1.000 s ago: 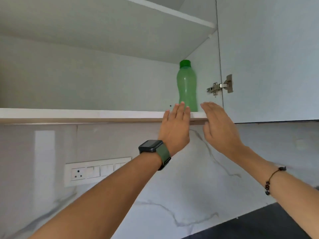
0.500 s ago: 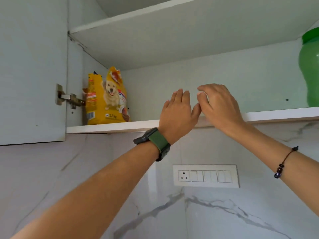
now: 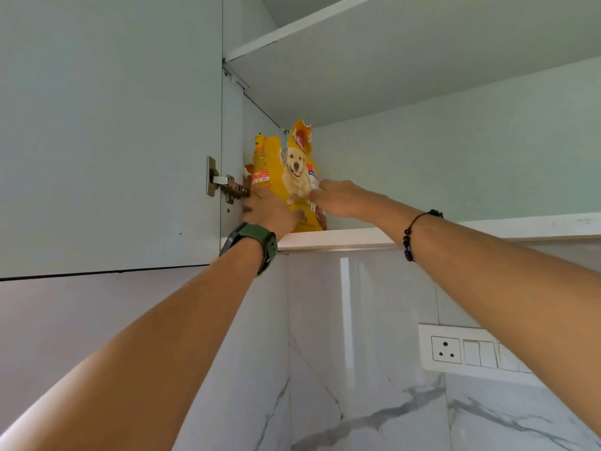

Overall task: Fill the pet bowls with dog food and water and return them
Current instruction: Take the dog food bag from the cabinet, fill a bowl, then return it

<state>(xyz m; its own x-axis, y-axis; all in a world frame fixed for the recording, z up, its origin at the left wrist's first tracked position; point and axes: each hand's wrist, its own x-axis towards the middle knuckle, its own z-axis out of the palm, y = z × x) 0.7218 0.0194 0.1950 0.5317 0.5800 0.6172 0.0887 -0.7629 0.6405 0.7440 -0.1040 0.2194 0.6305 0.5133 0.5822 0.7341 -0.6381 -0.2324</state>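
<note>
A yellow dog food bag (image 3: 294,170) with a dog's picture stands upright at the left end of the open wall cupboard's lower shelf (image 3: 341,238). My left hand (image 3: 270,213), with a green watch on its wrist, lies against the bag's lower left corner; its blurred fingers stretch left along the bag's side. My right hand (image 3: 341,198) is at the bag's right edge with its fingers curled onto the front. No pet bowls are in view.
The open cupboard door (image 3: 110,141) hangs to the left on its hinge (image 3: 224,185), close to my left hand. An upper shelf (image 3: 292,30) runs above the bag. A white socket and switch panel (image 3: 468,351) sits on the marble wall below.
Both hands have moved left along the shelf edge and up to the dog food bag. My view has swung left, and the green bottle is out of sight.
</note>
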